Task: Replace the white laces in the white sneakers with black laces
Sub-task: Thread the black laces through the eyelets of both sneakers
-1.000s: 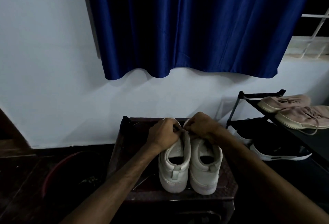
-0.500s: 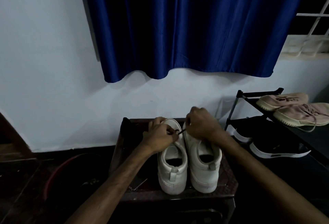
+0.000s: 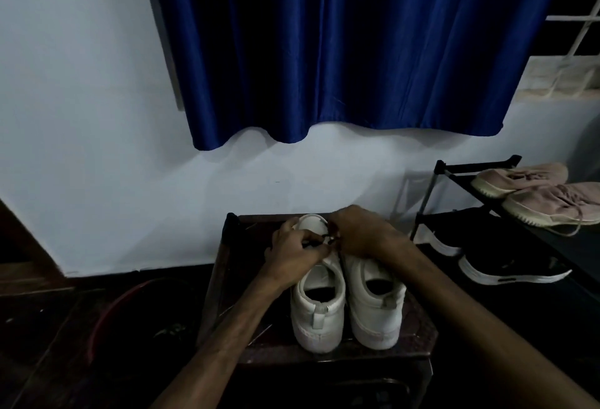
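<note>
Head view, down onto sneakers (image 3: 318, 321)

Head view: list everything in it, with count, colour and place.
white sneakers: two, white, side by side on the table
black lace: one, black, over the left sneaker, between both hands
table: one, dark wood, bottom centre
curtain: one, blue, top centre
wall: one, white, behind
shoe rack: one, black, right
pink shoes: two, top shelf
black shoes: two, white soles, lower shelf
window grille: one, white, top right
left hand: one, grip pinching the lace
right hand: one, grip pinching the lace
</note>
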The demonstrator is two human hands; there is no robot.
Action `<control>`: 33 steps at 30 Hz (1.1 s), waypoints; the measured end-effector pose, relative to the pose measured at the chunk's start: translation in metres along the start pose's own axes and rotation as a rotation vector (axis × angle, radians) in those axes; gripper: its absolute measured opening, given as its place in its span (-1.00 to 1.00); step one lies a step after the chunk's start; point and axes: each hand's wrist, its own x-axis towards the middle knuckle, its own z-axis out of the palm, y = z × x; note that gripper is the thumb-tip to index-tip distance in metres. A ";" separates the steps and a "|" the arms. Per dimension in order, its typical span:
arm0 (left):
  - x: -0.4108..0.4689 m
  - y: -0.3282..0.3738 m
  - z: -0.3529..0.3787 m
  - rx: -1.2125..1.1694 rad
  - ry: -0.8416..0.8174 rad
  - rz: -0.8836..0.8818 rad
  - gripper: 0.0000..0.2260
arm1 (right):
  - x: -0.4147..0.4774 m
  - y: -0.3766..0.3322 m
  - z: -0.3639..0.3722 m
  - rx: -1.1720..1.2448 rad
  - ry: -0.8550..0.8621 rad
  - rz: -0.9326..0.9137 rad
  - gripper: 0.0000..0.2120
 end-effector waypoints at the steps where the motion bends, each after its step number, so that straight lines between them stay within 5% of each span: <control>1: 0.000 0.001 -0.001 -0.002 0.002 -0.004 -0.89 | 0.002 -0.001 0.005 -0.029 0.057 0.010 -0.70; 9: 0.003 0.000 0.000 0.006 -0.006 0.025 -0.86 | -0.033 0.030 -0.056 0.246 0.099 -0.036 -0.96; 11: 0.001 0.003 0.000 0.010 0.001 0.009 -0.87 | -0.043 0.051 -0.082 0.169 0.197 0.069 -0.97; 13: 0.001 0.001 0.000 0.018 0.014 0.021 -0.83 | -0.042 0.058 -0.088 0.005 0.085 0.149 -0.96; 17: 0.000 -0.003 -0.001 0.015 0.005 0.049 -0.82 | -0.026 0.021 -0.052 -0.111 0.017 0.069 -0.65; 23: -0.001 0.001 -0.002 0.055 -0.021 0.019 -0.78 | -0.005 -0.011 -0.003 -0.141 0.051 0.042 -0.76; 27: 0.001 -0.001 -0.003 0.064 -0.005 0.040 -0.81 | -0.026 0.016 -0.033 0.147 0.019 -0.065 -0.96; 29: 0.000 0.001 -0.003 0.070 -0.008 0.030 -0.83 | -0.050 0.033 -0.071 0.433 0.158 -0.088 -0.91; 31: -0.002 0.006 -0.005 0.098 -0.027 0.006 -0.88 | -0.070 0.049 -0.101 0.667 0.484 -0.027 -0.91; 33: -0.003 0.007 -0.004 0.124 -0.025 -0.007 -0.89 | -0.068 0.063 -0.109 0.530 0.604 0.121 -0.93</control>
